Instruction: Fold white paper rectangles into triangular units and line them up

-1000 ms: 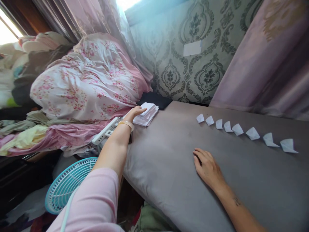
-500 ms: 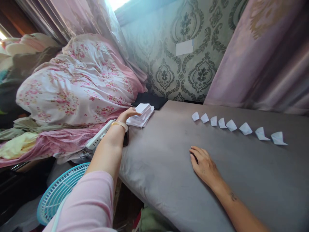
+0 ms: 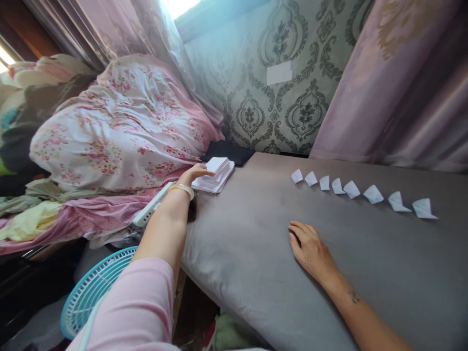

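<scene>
My left hand (image 3: 195, 173) reaches out to a stack of white paper slips (image 3: 215, 174) at the far left corner of the grey surface (image 3: 256, 219), with its fingertips on the stack's near edge. Whether it grips a slip is hidden from me. A pale bangle sits on that wrist. My right hand (image 3: 310, 248) lies flat on the grey surface, fingers loosely together and holding nothing. A curved row of several folded white paper pieces (image 3: 351, 189) lies beyond it, running right toward the pink curtain.
A floral quilt (image 3: 120, 131) is heaped at the left over more bedding. A white power strip (image 3: 151, 209) lies by my left wrist. A blue fan grille (image 3: 93, 287) stands below. A dark flat object (image 3: 228, 151) lies behind the stack, by the patterned wall.
My view has shifted slightly to the right and down. Both hands stay where they were, the left on the paper stack and the right flat on the surface.
</scene>
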Available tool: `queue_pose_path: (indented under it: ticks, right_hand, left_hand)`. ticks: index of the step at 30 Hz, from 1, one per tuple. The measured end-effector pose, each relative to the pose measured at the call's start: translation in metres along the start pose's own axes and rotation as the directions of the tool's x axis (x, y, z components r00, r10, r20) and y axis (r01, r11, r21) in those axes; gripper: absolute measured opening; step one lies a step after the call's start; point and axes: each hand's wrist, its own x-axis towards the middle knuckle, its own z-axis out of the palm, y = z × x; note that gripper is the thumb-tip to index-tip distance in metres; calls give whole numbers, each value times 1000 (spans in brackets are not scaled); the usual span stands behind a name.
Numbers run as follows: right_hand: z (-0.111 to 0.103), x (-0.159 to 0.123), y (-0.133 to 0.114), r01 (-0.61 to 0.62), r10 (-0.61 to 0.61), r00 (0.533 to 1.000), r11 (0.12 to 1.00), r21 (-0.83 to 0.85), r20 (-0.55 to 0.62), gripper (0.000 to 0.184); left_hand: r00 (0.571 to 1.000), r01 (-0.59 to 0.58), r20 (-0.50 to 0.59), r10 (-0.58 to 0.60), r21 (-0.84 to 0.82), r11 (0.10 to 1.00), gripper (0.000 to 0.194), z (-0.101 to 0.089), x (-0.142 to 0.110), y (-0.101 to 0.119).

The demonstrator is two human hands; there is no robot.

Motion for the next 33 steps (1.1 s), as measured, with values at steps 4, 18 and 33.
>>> queue_pose_path:
  ticks: [4, 18, 33]
  right_hand:
    - [0, 0, 0, -8, 8, 1000, 1000, -5, 5, 30]
    - [-1, 0, -1, -6, 6, 1000, 1000, 8, -2, 29]
    - [-4, 3, 1, -244, 253, 967, 909, 337, 18, 31]
  left_hand:
    - [1000, 19, -12, -20, -60, 998, 59, 1, 0, -1]
    - [910, -121, -404, 95, -41, 992, 20, 17, -32, 36]
    - [988, -121, -108, 114, -986, 116, 26, 135, -112, 160]
